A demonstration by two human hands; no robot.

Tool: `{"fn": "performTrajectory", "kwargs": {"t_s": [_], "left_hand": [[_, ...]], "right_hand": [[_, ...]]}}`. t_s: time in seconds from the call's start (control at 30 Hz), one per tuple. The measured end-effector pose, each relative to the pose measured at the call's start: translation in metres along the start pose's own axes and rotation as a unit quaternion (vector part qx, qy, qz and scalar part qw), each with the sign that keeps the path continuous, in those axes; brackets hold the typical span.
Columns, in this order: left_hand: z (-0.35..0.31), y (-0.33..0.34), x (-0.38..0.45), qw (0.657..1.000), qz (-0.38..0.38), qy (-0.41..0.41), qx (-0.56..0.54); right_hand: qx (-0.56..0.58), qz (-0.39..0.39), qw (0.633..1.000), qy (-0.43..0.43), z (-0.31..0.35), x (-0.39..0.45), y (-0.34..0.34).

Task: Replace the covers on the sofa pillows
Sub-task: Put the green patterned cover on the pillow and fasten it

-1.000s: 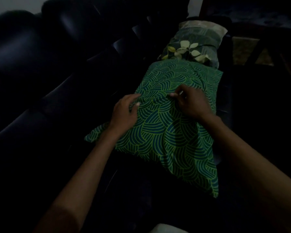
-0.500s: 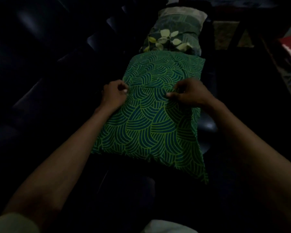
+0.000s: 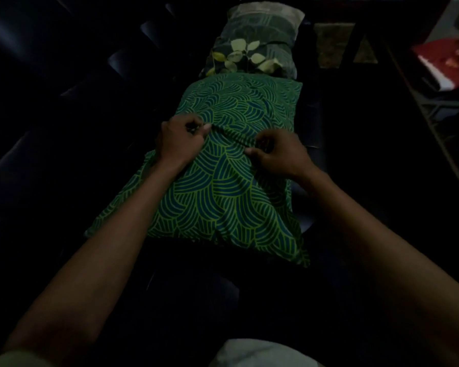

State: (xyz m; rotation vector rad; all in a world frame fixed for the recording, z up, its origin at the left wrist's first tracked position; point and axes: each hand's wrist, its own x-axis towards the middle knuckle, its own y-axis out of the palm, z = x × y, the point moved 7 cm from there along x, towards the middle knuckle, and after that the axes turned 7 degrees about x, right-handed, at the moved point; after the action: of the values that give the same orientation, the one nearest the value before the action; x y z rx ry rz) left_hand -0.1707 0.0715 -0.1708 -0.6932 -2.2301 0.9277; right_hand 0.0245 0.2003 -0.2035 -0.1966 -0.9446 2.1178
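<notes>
A pillow in a green cover with a curved line pattern (image 3: 223, 197) lies flat on the dark sofa seat (image 3: 64, 181) in front of me. Across its middle runs a raised fold of the cover. My left hand (image 3: 179, 140) pinches the left end of that fold with curled fingers. At the fold's right end, my right hand (image 3: 278, 153) pinches the fabric between thumb and fingers. Behind the green pillow lies a second pillow with a dark cover printed with pale leaves (image 3: 252, 53).
The black sofa back (image 3: 51, 62) rises on the left. A low table edge (image 3: 421, 102) runs along the right, with a red and white object (image 3: 445, 62) on it. A pale piece of cloth (image 3: 260, 353) shows at the bottom edge.
Both hands have moved closer together and pulled the cover's fabric up into a ridge between them. The view has shifted so the pillow sits more centred.
</notes>
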Motion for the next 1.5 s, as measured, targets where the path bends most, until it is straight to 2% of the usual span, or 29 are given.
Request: {"fn": "performTrajectory", "kwargs": {"t_s": [0.07, 0.13, 0.2, 0.27, 0.3, 0.37, 0.43, 0.57, 0.7, 0.8, 0.9, 0.93, 1.0, 1.07, 1.2, 1.3, 1.4, 1.5], "left_hand": [[0.002, 0.006, -0.006, 1.000, 0.006, -0.002, 0.023], [-0.009, 0.009, -0.017, 0.997, 0.003, 0.030, 0.073], [-0.033, 0.005, -0.039, 0.985, -0.022, 0.097, 0.140], [-0.061, 0.003, -0.076, 0.974, -0.045, 0.184, 0.122], [-0.074, 0.005, -0.100, 0.972, -0.020, 0.223, 0.078], [-0.085, 0.020, -0.149, 0.957, 0.099, 0.272, 0.020], [-0.079, 0.044, -0.186, 0.926, 0.179, 0.322, 0.085], [-0.060, 0.065, -0.208, 0.867, 0.230, 0.385, 0.218], [-0.053, 0.070, -0.207, 0.843, 0.190, 0.423, 0.274], [-0.048, 0.070, -0.199, 0.859, 0.152, 0.408, 0.269], [-0.043, 0.065, -0.196, 0.876, 0.111, 0.395, 0.254], [-0.041, 0.063, -0.196, 0.879, 0.104, 0.390, 0.253], [-0.036, 0.059, -0.196, 0.883, 0.105, 0.380, 0.253], [-0.033, 0.052, -0.199, 0.894, 0.115, 0.362, 0.238], [-0.030, 0.035, -0.218, 0.928, 0.096, 0.306, 0.188], [-0.026, 0.018, -0.238, 0.972, 0.037, 0.216, 0.084], [-0.025, 0.018, -0.247, 0.993, 0.033, 0.095, -0.060], [-0.026, 0.027, -0.240, 0.996, 0.022, 0.012, -0.085]], "right_hand": [[-0.002, -0.045, 0.999, 0.018, -0.003, -0.009, -0.006], [0.007, -0.080, 0.996, 0.037, -0.006, -0.022, -0.004], [0.023, -0.114, 0.992, 0.058, -0.011, -0.033, -0.002], [0.048, -0.141, 0.985, 0.087, -0.017, -0.037, -0.003], [0.056, -0.150, 0.982, 0.100, -0.019, -0.037, -0.004], [0.067, -0.162, 0.979, 0.107, -0.019, -0.039, -0.004], [0.072, -0.168, 0.977, 0.108, -0.017, -0.045, -0.004], [0.090, -0.187, 0.974, 0.090, -0.027, -0.065, -0.009], [0.084, -0.197, 0.971, 0.107, -0.046, -0.097, -0.024], [0.077, -0.128, 0.970, 0.190, -0.064, -0.127, -0.025], [0.066, 0.028, 0.960, 0.272, -0.070, -0.154, -0.003], [0.057, 0.072, 0.957, 0.276, -0.068, -0.160, 0.007], [0.049, 0.104, 0.957, 0.266, -0.057, -0.166, 0.020], [0.089, 0.084, 0.952, 0.280, -0.053, -0.167, 0.028], [0.213, 0.009, 0.918, 0.334, -0.064, -0.173, 0.046], [0.342, -0.045, 0.867, 0.360, -0.071, -0.171, 0.048], [0.458, -0.031, 0.804, 0.378, -0.071, -0.169, 0.045], [0.498, -0.008, 0.780, 0.378, -0.067, -0.175, 0.046]]}}
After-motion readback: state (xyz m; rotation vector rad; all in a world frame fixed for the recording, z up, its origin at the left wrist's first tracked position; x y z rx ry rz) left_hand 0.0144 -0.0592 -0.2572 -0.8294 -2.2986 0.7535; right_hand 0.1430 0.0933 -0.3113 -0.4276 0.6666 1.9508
